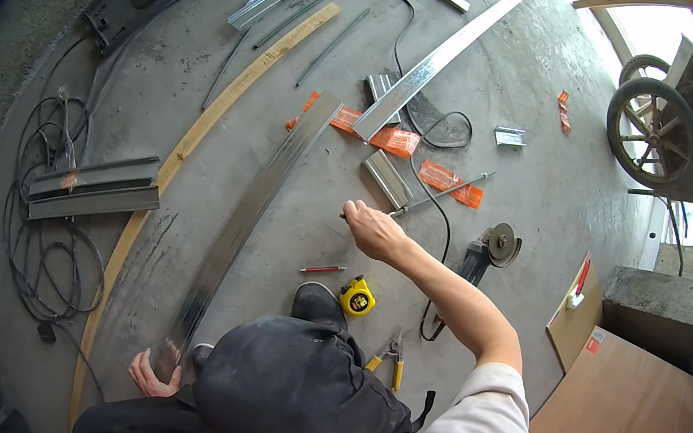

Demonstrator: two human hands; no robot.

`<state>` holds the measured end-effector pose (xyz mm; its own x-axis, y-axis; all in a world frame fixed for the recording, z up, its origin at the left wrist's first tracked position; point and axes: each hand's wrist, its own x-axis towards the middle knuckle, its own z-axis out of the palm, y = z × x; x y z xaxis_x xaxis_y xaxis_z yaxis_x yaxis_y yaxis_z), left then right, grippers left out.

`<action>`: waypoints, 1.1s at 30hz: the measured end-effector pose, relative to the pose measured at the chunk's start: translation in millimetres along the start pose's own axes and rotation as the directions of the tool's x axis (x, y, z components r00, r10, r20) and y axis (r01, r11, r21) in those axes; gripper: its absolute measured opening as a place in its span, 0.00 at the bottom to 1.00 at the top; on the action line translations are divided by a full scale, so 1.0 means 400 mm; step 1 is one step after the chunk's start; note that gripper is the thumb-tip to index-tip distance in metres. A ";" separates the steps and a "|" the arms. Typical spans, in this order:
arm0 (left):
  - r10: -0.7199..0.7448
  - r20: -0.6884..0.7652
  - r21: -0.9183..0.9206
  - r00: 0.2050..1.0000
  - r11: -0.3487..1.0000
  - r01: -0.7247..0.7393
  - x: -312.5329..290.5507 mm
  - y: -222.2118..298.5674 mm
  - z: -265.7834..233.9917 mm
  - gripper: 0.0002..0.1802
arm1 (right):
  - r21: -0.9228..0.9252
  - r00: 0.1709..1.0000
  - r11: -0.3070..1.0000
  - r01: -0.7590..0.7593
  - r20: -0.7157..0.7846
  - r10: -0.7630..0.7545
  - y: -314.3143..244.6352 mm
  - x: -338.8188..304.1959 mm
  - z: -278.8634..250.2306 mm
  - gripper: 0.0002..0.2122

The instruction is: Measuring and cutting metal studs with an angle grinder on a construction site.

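Observation:
A long silvery metal channel (254,203) slants across the floor in front of me. At its near end my left hand (154,376) grips it between thumb and fingers. My right hand (374,233) is closed in a fist, reached out over the floor to the right of the channel. A small dark tip shows at its fingers, but what they hold is hidden. Beside that wrist lies a thin metal rod (453,193); whether the hand touches it I cannot tell. A short metal channel piece (387,180) is just beyond the fist.
Near my shoe are a yellow tape measure (358,297), a red pencil (322,268) and yellow-handled snips (390,359). An angle grinder (484,253) with a cord lies right. A curved-looking wooden strip (198,133), coiled cables (41,278), plywood (633,430) and a wheeled cart (668,130) surround me.

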<state>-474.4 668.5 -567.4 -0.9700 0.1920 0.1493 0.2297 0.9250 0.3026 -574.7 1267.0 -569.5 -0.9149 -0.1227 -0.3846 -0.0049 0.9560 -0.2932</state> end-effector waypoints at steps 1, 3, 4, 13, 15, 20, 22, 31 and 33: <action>0.002 -0.001 0.000 1.000 1.000 -0.002 0.007 0.001 -0.007 0.38 | 0.089 0.999 0.996 0.029 -0.030 -0.026 0.000 -0.017 -0.008 0.09; 0.039 0.013 -0.022 0.999 0.999 -0.039 0.019 -0.002 -0.022 0.35 | 0.184 0.997 0.981 0.062 -0.065 -0.050 -0.016 -0.065 -0.005 0.09; 0.059 0.021 -0.028 0.998 0.998 -0.058 0.025 -0.005 -0.031 0.33 | 0.246 0.997 0.967 0.063 -0.061 -0.049 -0.040 -0.106 0.008 0.10; 0.217 0.170 -0.206 0.961 0.962 -0.181 0.218 0.086 -0.046 0.21 | 0.320 0.953 0.936 -0.147 -0.208 0.220 -0.139 -0.308 0.086 0.17; 0.213 0.199 -0.242 0.957 0.956 -0.163 0.249 0.113 -0.063 0.18 | 0.375 0.913 0.914 -0.156 -0.299 0.279 -0.109 -0.255 0.095 0.18; 0.228 0.237 -0.270 0.945 0.949 -0.161 0.233 0.078 -0.093 0.14 | 0.299 0.903 0.900 -0.318 -0.194 0.383 -0.090 -0.179 0.086 0.19; 0.201 0.216 -0.250 0.955 0.957 -0.145 0.210 0.068 -0.101 0.14 | 0.270 0.941 0.949 -0.166 -0.245 0.234 -0.097 -0.194 0.112 0.20; 0.070 0.236 -0.382 0.969 0.924 0.026 0.166 0.144 -0.051 0.12 | -0.163 0.806 0.986 -0.033 -0.587 -0.070 -0.069 -0.102 0.046 0.26; 0.104 0.222 -0.419 0.969 0.908 -0.002 0.190 0.172 -0.059 0.12 | -0.081 0.899 0.996 -0.032 -0.437 -0.007 -0.110 -0.179 0.025 0.28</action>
<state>-530.6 738.9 -512.9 -0.9342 0.3553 -0.0325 0.2438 0.7023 0.6688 -504.8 1231.2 -537.8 -0.9993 -0.0007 0.0387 -0.0088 0.9779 -0.2087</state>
